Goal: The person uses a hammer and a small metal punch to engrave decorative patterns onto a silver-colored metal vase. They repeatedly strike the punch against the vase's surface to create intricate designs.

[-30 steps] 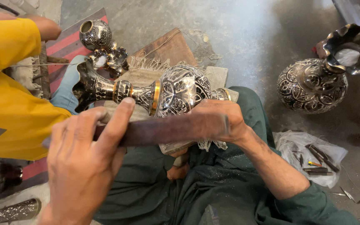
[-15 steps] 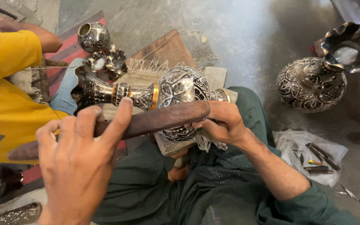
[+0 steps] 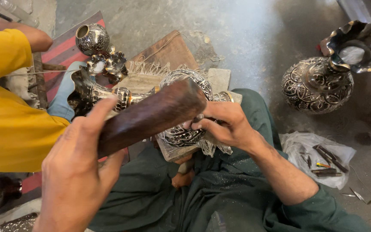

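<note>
Left hand [image 3: 71,172] closed round a dark wooden mallet [image 3: 151,116], head raised over the engraved silver vase [image 3: 181,107]. The vase lies on its side on a wooden block [image 3: 168,53] across the lap; right-hand [image 3: 224,124] fingers grip its belly. Step judged: striking work — any next blow needs the vase held firm.

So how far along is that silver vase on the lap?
Much of the pattern looks done: the vase lying on its side shows engraving over the belly and neck in view. In hand: the right hand steadies the belly, and the left hand holds a brown wooden mallet above it. What is left cannot be told; the underside is hidden. An upright engraved vase stands nearby.
</note>
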Demonstrator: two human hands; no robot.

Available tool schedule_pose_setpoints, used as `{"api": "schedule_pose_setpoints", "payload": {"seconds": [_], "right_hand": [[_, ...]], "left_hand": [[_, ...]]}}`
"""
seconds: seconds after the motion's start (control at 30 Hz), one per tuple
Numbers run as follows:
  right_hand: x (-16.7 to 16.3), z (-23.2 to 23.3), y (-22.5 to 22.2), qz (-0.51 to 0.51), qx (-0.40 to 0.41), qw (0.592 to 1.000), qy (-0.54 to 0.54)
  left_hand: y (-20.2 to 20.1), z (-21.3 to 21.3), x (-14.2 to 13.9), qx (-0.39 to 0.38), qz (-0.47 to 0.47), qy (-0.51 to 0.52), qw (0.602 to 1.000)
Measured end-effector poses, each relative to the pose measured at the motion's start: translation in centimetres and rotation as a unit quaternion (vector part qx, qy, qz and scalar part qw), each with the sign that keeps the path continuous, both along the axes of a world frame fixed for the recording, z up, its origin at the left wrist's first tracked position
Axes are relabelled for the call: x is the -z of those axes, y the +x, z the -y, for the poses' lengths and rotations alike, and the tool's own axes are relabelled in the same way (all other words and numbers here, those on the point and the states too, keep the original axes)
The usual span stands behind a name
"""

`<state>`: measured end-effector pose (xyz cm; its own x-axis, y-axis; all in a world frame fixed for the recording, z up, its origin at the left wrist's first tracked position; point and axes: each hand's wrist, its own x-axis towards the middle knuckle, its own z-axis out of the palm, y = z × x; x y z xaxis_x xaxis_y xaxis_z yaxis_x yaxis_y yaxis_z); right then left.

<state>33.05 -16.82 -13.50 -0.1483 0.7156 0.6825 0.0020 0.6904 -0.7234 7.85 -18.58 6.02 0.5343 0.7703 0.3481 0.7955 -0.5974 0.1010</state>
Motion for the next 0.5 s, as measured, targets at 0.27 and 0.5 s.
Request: {"api": "schedule_pose_setpoints", "payload": {"seconds": [0.27,0.5], "right_hand": [[0.47,-0.19,-0.03,0.029,0.050,0.998,0.027],[0.37,-0.26,-0.46,0.018,0.055,0.997,0.054]], "left_hand": [[-0.27,-0.17,-0.60,0.010,-0.181,0.167,0.969],[-0.08,0.05,-0.98,0.007,-0.153,0.174,0.973]]}}
